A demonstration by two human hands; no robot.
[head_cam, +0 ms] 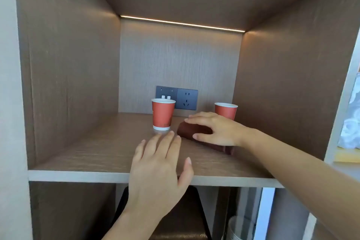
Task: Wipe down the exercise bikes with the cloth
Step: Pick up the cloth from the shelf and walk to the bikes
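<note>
A folded dark brown cloth [191,130] lies on the wooden shelf [93,154] inside a cabinet niche. My right hand [218,130] grips the cloth, fingers laid over its top and thumb curled against its near side. My left hand [157,169] hovers with fingers spread over the shelf's front edge, holding nothing, just left of the cloth. No exercise bike is in view.
Two red paper cups stand on the shelf: one [162,114] left of the cloth, one [226,110] behind my right hand. A dark socket panel [185,99] sits on the back wall. Below the shelf are a dark object [187,218] and stacked white cups [240,228].
</note>
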